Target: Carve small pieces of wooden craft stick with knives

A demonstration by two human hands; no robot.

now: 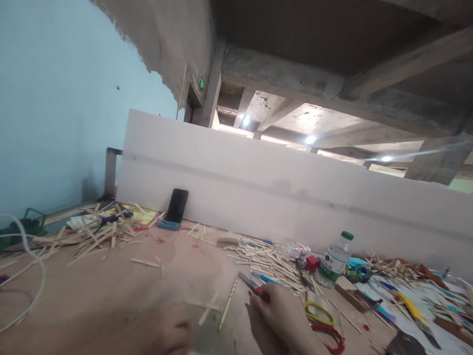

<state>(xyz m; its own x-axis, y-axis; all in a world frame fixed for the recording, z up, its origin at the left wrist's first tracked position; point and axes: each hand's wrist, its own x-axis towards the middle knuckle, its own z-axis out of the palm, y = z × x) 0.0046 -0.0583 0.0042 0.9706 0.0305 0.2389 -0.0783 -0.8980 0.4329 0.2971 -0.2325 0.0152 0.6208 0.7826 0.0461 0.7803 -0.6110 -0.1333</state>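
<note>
My right hand (pixel 275 308) is closed on a small red-handled cutting tool (pixel 248 281), its grey blade pointing to the upper left. I cannot make out its exact kind, as the fingers cover most of it. My left hand (pixel 162 328) is a blur low in the picture, its fingers smeared by motion. Between the hands lie a pale patterned pencil (pixel 228 304) and two crossed wooden craft sticks (pixel 207 306). Just right of my right hand are a yellow scissors handle loop (pixel 320 314) and a red scissors handle (pixel 334 340).
A phone (pixel 177 206) leans against the white partition (pixel 229 172). Craft sticks lie in piles at left (pixel 99 231) and centre (pixel 273 261). On the right are a green-capped water bottle (pixel 334 261), a red cube (pixel 312 263) and a yellow utility knife (pixel 412 308). A white cable (pixel 40 266) loops at far left.
</note>
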